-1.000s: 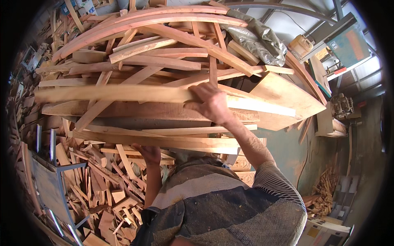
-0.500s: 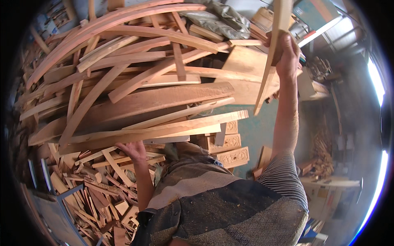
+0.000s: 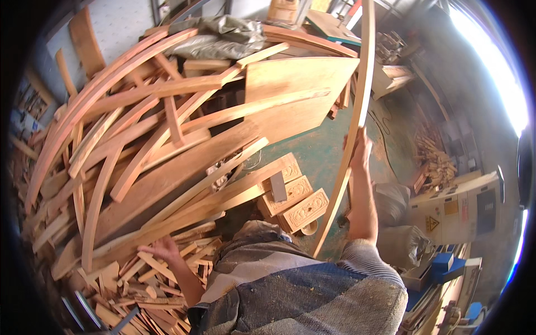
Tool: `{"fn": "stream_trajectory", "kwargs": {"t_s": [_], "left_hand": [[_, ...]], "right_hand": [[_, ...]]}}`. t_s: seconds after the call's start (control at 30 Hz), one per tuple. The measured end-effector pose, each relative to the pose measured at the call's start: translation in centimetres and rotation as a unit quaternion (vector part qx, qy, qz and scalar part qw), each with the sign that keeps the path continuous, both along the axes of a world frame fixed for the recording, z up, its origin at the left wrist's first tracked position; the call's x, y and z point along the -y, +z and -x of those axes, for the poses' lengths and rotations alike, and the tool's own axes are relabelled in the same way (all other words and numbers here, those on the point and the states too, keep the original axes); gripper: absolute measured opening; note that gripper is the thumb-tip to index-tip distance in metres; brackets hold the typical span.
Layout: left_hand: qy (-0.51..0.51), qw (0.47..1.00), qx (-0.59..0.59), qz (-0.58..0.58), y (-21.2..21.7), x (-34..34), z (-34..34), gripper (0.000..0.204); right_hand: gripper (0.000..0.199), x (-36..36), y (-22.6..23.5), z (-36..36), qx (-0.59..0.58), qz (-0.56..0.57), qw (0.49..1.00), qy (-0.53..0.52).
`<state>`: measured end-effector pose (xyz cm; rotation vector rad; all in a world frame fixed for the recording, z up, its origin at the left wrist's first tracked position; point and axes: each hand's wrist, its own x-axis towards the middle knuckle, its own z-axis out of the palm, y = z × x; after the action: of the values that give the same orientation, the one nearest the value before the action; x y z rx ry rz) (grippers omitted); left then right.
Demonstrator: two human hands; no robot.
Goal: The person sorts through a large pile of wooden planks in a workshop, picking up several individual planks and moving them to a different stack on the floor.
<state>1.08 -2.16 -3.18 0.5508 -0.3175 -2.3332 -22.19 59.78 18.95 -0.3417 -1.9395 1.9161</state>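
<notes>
My right hand (image 3: pixel 360 149) grips a long curved wooden strip (image 3: pixel 357 106) that stands nearly upright, its lower end near my chest and its top reaching past the upper edge of the view. My left hand (image 3: pixel 160 249) reaches down to the left with fingers spread over small wood offcuts (image 3: pixel 151 273), close to the low end of a long plank (image 3: pixel 184 218). I cannot see anything held in it. A big heap of curved wooden slats (image 3: pixel 111 128) fills the left half of the view.
Carved wooden blocks (image 3: pixel 293 198) lie on the green floor (image 3: pixel 312 153) ahead of me. A flat board (image 3: pixel 296 95) leans on the heap, with a grey sack (image 3: pixel 220 36) on top. A cream machine (image 3: pixel 458 209) and firewood pile (image 3: pixel 432 159) are at right.
My right hand has pulled the curved strip off the heap and swung it upright to the right. My left hand stays low by the offcuts. The view has turned right.
</notes>
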Motion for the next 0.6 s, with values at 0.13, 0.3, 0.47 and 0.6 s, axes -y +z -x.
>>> {"fn": "stream_trajectory", "kwargs": {"t_s": [0.13, 0.3, 0.47, 0.6], "left_hand": [[0.054, 0.998, 0.0, 0.018, 0.6, 0.6, 0.0, 0.102], [0.031, 0.999, 0.032, 0.0, 2.2, 0.5, 0.4, 0.103], [0.022, 0.998, 0.051, 0.022, 3.6, -0.1, 0.4, 0.106], [0.028, 0.997, 0.067, 0.041, 2.8, 0.9, -0.6, 0.103]], "right_hand": [[0.058, -4.8, -9.8, -7.3, 0.129, -0.09, 0.971, -0.179], [0.049, -8.7, -22.6, -21.6, 0.36, -0.267, 0.849, -0.28], [0.06, -2.3, -26.9, -34.3, 0.536, -0.142, 0.795, -0.245], [0.068, 2.0, -30.0, -40.3, 0.596, -0.133, 0.759, -0.227]]}}
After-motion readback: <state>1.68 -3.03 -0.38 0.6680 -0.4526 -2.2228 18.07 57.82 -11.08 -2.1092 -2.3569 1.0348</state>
